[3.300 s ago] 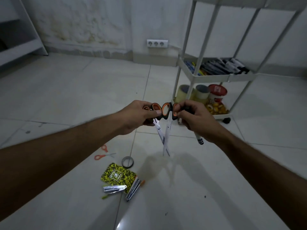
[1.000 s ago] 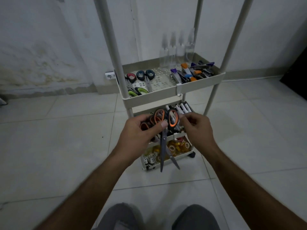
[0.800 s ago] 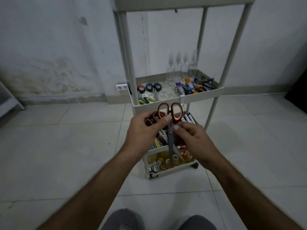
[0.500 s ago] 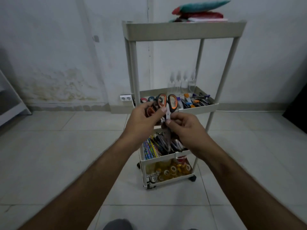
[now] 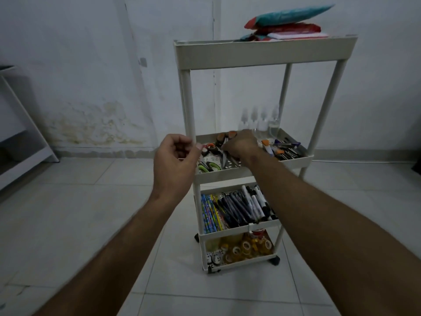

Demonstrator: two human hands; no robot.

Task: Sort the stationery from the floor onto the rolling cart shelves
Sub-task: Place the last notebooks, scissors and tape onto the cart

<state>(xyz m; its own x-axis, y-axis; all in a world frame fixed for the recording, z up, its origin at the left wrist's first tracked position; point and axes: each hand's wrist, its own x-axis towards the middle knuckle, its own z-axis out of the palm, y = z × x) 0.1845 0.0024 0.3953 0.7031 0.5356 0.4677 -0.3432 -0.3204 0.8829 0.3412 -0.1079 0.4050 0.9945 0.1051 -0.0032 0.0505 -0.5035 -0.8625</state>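
Room: pale tiled floor (image 5: 68, 224), white wall (image 5: 79, 65) stained low at 9 o'clock of the cart.
Rolling cart: white four-shelf cart (image 5: 262, 55) stands upright at the frame's centre-right, against the wall.
Top shelf: a stack of teal and red packets (image 5: 287, 21) at 12 o'clock.
Second shelf: tray (image 5: 227, 174) holding scissors on its left half, coloured cutters (image 5: 280, 148) at its 3 o'clock, clear bottles (image 5: 262, 120) along the back.
Right hand: right hand (image 5: 241, 144) is over the tray, fingers curled down onto the orange-handled scissors (image 5: 225, 142); the exact grip is hidden behind the knuckles.
Scissors: handles toward the back of the tray, blades pointing to 6 o'clock; green-handled scissors (image 5: 208, 167) lie just in front.
Left hand: left hand (image 5: 174, 165) hovers at 9 o'clock of the tray, fingers curled in, holding nothing.
Third shelf: pencils and markers (image 5: 237, 207).
Bottom shelf: tape rolls (image 5: 239, 248).
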